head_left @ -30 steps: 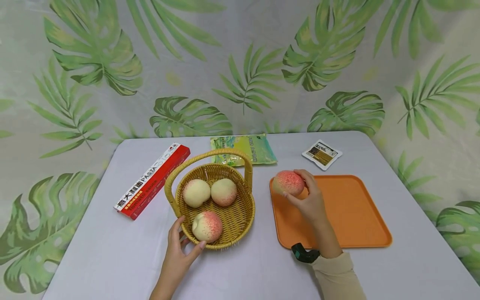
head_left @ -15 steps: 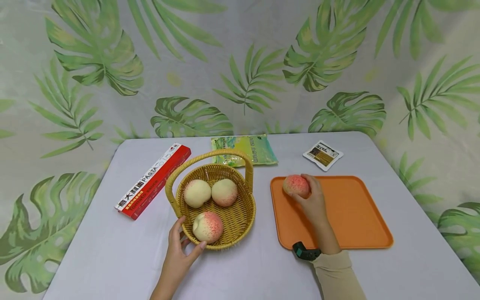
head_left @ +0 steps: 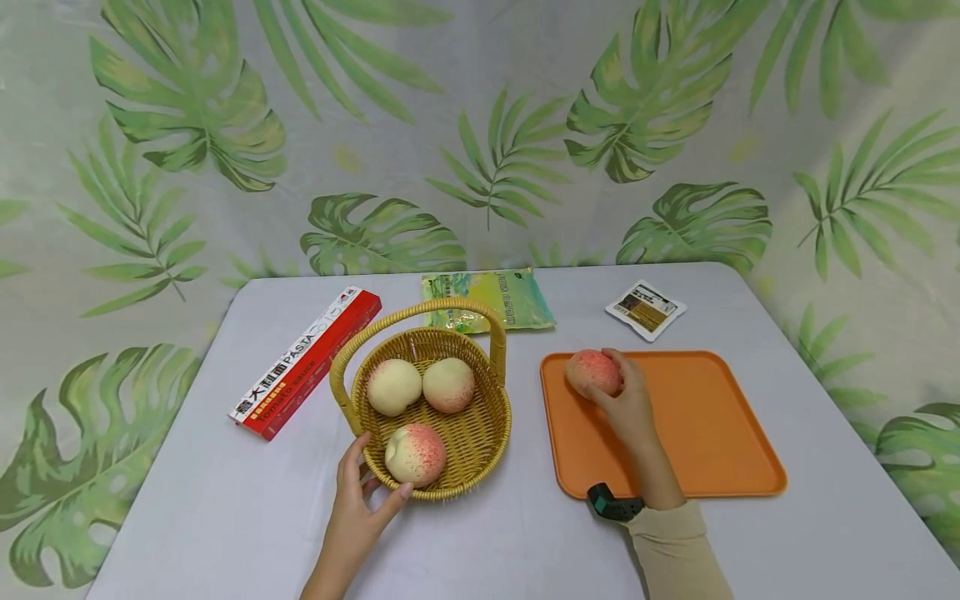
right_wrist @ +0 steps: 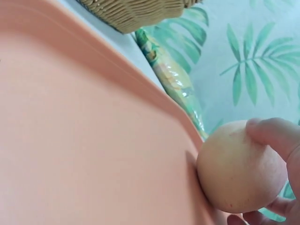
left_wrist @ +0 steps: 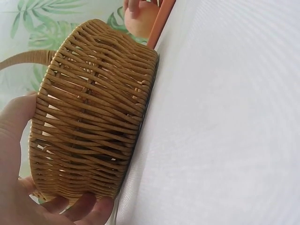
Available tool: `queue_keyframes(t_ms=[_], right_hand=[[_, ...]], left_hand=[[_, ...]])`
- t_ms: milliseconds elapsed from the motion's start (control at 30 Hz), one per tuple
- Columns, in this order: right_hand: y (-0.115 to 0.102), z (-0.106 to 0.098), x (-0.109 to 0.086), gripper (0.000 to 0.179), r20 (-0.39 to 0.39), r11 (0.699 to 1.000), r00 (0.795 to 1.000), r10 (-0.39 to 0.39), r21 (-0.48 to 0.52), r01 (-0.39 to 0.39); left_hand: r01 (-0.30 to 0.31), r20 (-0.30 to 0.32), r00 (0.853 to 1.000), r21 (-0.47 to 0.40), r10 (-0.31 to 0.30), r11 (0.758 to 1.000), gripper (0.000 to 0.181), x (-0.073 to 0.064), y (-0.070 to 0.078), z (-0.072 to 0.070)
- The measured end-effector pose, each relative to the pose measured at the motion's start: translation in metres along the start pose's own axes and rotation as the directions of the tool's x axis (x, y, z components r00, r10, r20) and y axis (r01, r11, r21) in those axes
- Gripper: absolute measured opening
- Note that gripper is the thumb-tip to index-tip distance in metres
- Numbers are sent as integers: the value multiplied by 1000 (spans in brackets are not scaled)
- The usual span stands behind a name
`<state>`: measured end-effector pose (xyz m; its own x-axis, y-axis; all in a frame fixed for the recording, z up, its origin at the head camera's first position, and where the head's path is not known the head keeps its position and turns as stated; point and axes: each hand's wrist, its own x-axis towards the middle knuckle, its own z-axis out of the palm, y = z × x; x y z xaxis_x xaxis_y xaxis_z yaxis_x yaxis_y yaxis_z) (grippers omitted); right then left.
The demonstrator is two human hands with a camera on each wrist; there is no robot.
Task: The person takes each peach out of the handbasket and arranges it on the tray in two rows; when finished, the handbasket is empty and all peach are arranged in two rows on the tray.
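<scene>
My right hand (head_left: pixel 628 406) holds a pink-and-cream peach (head_left: pixel 593 372) between thumb and fingers at the back left corner of the orange tray (head_left: pixel 697 433). In the right wrist view the peach (right_wrist: pixel 236 166) sits on or just over the tray's surface; its far side is covered by the hand. My left hand (head_left: pixel 358 508) grips the near left rim of a wicker basket (head_left: pixel 468 442), thumb at the rim and fingers around the outer wall, as the left wrist view shows. Inside the basket lie three more peaches, the nearest peach (head_left: pixel 416 455) close to my left thumb.
A red pasta box (head_left: pixel 307 362) lies slantwise left of the basket. Behind the basket is a green-yellow packet (head_left: pixel 517 300), partly crossed by the basket's arched handle (head_left: pixel 420 310). A small white sachet (head_left: pixel 646 310) lies beyond the tray.
My right hand has carried the peach slightly right and down onto the tray's back left corner, then stayed there. The left hand and the basket have kept their place.
</scene>
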<state>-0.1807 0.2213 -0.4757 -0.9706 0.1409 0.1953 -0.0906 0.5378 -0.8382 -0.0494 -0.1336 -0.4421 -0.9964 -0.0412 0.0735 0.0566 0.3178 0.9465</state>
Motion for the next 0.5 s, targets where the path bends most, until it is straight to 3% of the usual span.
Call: queue_keyframes(t_ms=[100,500], right_hand=[[1,-2,0,60,3,999,1000,30,10,-30],[5,-4,0,75,78,999,997,-2,42,-2]], left_hand=[[0,2,1000,0,0,1000,83,0,0,0],[11,6,1000,-13,-11,1000,82,0,2,0]])
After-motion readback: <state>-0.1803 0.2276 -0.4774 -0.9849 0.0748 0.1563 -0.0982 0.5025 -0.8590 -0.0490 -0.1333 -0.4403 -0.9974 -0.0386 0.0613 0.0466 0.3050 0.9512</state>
